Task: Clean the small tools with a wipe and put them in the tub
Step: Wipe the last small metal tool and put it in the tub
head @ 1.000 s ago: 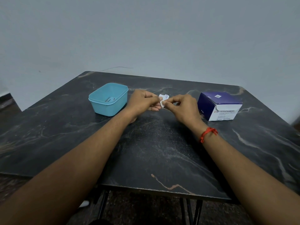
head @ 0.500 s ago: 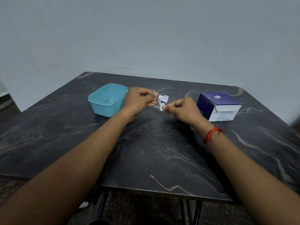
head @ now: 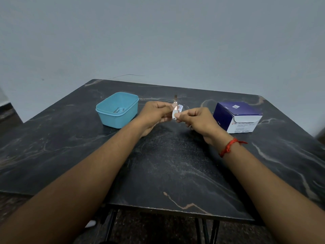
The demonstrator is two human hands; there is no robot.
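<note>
My left hand (head: 154, 111) grips a small thin metal tool (head: 175, 100) whose tip sticks up above the fingers. My right hand (head: 198, 118) pinches a small white wipe (head: 174, 115) against the lower part of that tool. Both hands hover over the middle of the dark marble table (head: 167, 173). A torn white wipe packet (head: 180, 107) shows just behind the fingers; whether it lies on the table or is held I cannot tell. The light blue tub (head: 119, 120) stands left of my left hand, with a small metal tool (head: 119, 109) lying inside it.
A purple and white box of alcohol swabs (head: 237, 118) sits on the table to the right of my right hand. A red thread band (head: 228, 147) circles my right wrist. A plain grey wall rises behind the table's far edge.
My hands drew slightly apart half a second ago and have come back together, with the wipe against the tool again. The tool's tip now points upward. Tub and box have not moved.
</note>
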